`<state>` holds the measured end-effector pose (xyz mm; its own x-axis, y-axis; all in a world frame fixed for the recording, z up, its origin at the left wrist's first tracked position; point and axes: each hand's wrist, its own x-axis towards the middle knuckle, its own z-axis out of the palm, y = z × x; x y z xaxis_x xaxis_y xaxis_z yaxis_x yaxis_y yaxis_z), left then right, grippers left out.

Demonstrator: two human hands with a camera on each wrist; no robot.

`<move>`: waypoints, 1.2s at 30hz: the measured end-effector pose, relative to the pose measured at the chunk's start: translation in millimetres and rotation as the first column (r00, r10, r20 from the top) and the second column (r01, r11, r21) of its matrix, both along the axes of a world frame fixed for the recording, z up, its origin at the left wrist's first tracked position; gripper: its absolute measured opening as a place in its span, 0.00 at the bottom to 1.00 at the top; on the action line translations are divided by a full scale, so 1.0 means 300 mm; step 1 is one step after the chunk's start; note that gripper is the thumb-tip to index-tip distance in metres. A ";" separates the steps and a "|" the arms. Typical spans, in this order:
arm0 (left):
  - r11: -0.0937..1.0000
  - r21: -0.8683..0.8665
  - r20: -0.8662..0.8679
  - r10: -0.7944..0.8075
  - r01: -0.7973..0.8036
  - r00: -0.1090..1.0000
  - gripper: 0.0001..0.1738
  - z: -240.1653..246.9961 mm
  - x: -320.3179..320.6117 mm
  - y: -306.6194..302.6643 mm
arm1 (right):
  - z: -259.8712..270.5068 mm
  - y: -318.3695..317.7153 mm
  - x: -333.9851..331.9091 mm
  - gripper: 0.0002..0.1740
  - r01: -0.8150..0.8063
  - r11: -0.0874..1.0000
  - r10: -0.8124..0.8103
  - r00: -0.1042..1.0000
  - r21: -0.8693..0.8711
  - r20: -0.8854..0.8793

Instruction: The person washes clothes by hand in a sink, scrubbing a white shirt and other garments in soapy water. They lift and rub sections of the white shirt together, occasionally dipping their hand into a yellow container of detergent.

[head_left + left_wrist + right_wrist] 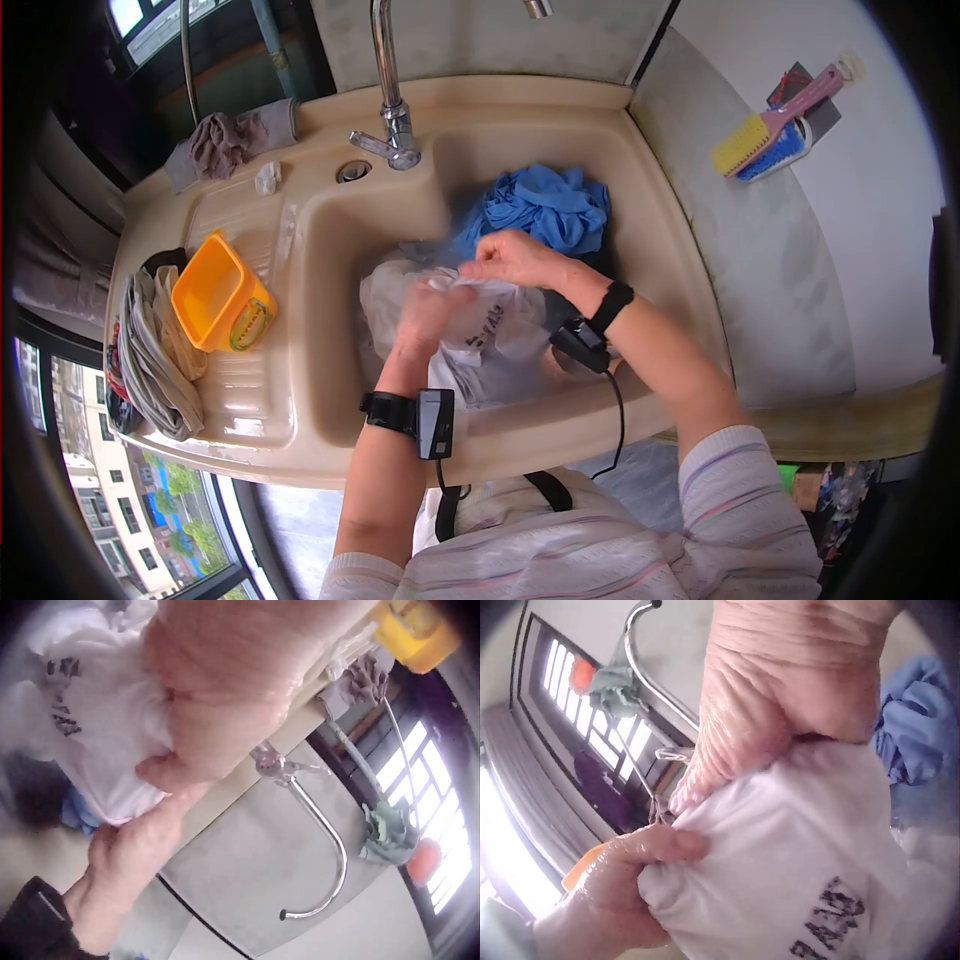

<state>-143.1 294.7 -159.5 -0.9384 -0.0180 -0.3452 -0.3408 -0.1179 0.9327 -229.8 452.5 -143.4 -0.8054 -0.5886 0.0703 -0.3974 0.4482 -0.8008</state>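
A wet white garment (490, 350) with dark lettering spreads over the basin of the sink (325, 260). My left hand (428, 312) grips its upper edge on the left, the thumb lying over the cloth in the right wrist view. Close by on the right, my right hand (515, 260) holds the same edge, its fingers curled into the fabric. Between the two hands the white cloth (780, 825) is drawn up in folds. A bunched blue cloth (545, 210) lies in the basin just behind my right hand.
The chrome faucet (392, 110) rises behind the basin. On the left drainboard stand a yellow plastic tub (215, 295) and a pile of folded clothes (150, 350). A grey rag (230, 145) lies at the back corner. Brushes (775, 130) hang on the right wall.
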 end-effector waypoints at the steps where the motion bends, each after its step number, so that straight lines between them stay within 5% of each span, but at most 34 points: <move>1: 1.000 -0.012 -0.001 -0.007 0.007 1.000 0.09 -0.004 -0.005 -0.016 | 0.008 0.027 0.006 0.22 -0.146 0.985 0.141 0.988 0.087 0.059; 3: 0.939 0.270 -0.013 0.225 -0.214 0.974 0.06 -0.017 -0.012 -0.044 | 0.032 0.065 0.022 0.21 -0.292 0.944 0.275 0.954 0.156 0.123; 5: 0.922 0.297 -0.025 0.268 -0.249 0.963 0.07 -0.030 -0.023 -0.048 | 0.043 0.086 0.034 0.18 -0.210 0.974 0.182 0.947 0.083 0.265; 7: 0.801 0.508 0.047 0.341 -0.316 0.939 0.09 -0.036 -0.028 -0.022 | -0.015 0.074 0.017 0.15 -0.148 0.989 0.141 0.934 -0.005 0.329; 9: 0.815 0.485 0.031 0.346 -0.317 0.938 0.14 -0.064 -0.028 -0.015 | -0.025 0.036 0.022 0.14 0.133 0.929 0.081 0.839 -0.346 0.539; 11: 0.752 0.573 0.123 0.314 -0.325 0.942 0.14 -0.083 -0.034 -0.021 | -0.040 0.000 0.019 0.15 0.196 0.911 0.081 0.778 -0.364 0.623; 14: 0.657 0.637 0.246 0.321 -0.402 0.914 0.16 -0.069 -0.038 -0.024 | -0.069 -0.090 0.042 0.18 0.240 0.957 -0.157 0.900 -0.161 0.407; 16: 0.589 0.691 0.288 0.307 -0.419 0.907 0.18 -0.147 -0.052 -0.053 | -0.066 -0.178 0.120 0.15 0.190 0.956 -0.209 0.976 -0.225 -0.065; 17: 0.450 0.891 0.002 0.143 -0.067 0.990 0.21 -0.300 -0.072 -0.102 | -0.049 -0.214 0.179 0.15 0.191 0.955 -0.210 0.976 -0.225 -0.062; 18: 0.233 0.925 -0.318 0.044 0.300 0.947 0.24 -0.392 -0.064 -0.129 | -0.024 -0.244 0.245 0.15 0.065 0.994 -0.089 0.958 -0.093 -0.274; 19: 0.753 0.628 -0.123 0.347 -0.197 0.930 0.26 -0.177 0.051 -0.023 | -0.012 -0.261 0.277 0.15 -0.033 0.997 0.059 0.888 0.066 -0.455; 21: 0.502 0.836 -0.394 0.265 0.223 0.880 0.19 -0.248 0.022 -0.020 | -0.030 -0.270 0.226 0.17 0.020 0.997 0.013 0.914 0.076 -0.406; 22: 0.498 0.839 -0.390 0.272 0.218 0.880 0.19 -0.255 0.016 -0.013 | -0.039 -0.270 0.191 0.19 0.066 0.994 -0.031 0.931 0.086 -0.363; 23: 0.527 0.846 -0.069 0.262 -0.082 0.963 0.20 -0.172 -0.001 0.013 | -0.045 -0.265 0.152 0.19 0.065 0.994 -0.027 0.930 0.089 -0.368; 24: 0.559 0.746 0.259 0.258 -0.363 0.931 0.20 -0.116 -0.010 0.028 | -0.051 -0.255 0.114 0.17 0.161 0.979 -0.113 0.939 0.126 -0.324; 27: 0.582 0.717 0.270 0.276 -0.383 0.923 0.20 -0.096 -0.010 0.036 | -0.057 -0.250 0.120 0.17 0.246 0.959 -0.192 0.929 0.141 -0.316; 28: 0.648 0.722 0.050 0.301 -0.243 0.952 0.19 -0.183 -0.010 0.011 | -0.060 -0.259 0.152 0.17 0.189 0.979 -0.146 0.912 0.076 -0.383; 29: 0.647 0.722 0.054 0.300 -0.245 0.952 0.19 -0.223 -0.005 0.004 | -0.046 -0.273 0.197 0.17 0.130 0.991 -0.111 0.887 0.012 -0.447; 31: 0.437 0.856 -0.405 0.239 0.275 0.882 0.19 -0.257 0.001 -0.006 | -0.038 -0.288 0.234 0.12 0.184 0.983 -0.157 0.842 0.001 -0.516; 32: 0.360 0.933 -0.130 0.289 0.018 0.948 0.17 -0.248 -0.004 0.007 | -0.049 -0.266 0.198 0.15 0.186 0.982 -0.157 0.898 0.032 -0.412; 33: 0.361 0.932 -0.130 0.289 0.018 0.949 0.17 -0.187 -0.010 0.024 | -0.050 -0.237 0.159 0.18 0.186 0.981 -0.158 0.940 0.063 -0.303; 35: 0.690 0.671 0.237 0.147 -0.271 0.960 0.19 -0.072 -0.026 0.049 | -0.047 -0.166 0.070 0.18 0.242 0.968 -0.231 0.962 0.061 -0.146; 36: 0.725 0.630 0.239 0.160 -0.279 0.958 0.19 -0.063 -0.025 0.051 | -0.048 -0.140 0.041 0.19 0.196 0.977 -0.193 0.980 0.085 -0.037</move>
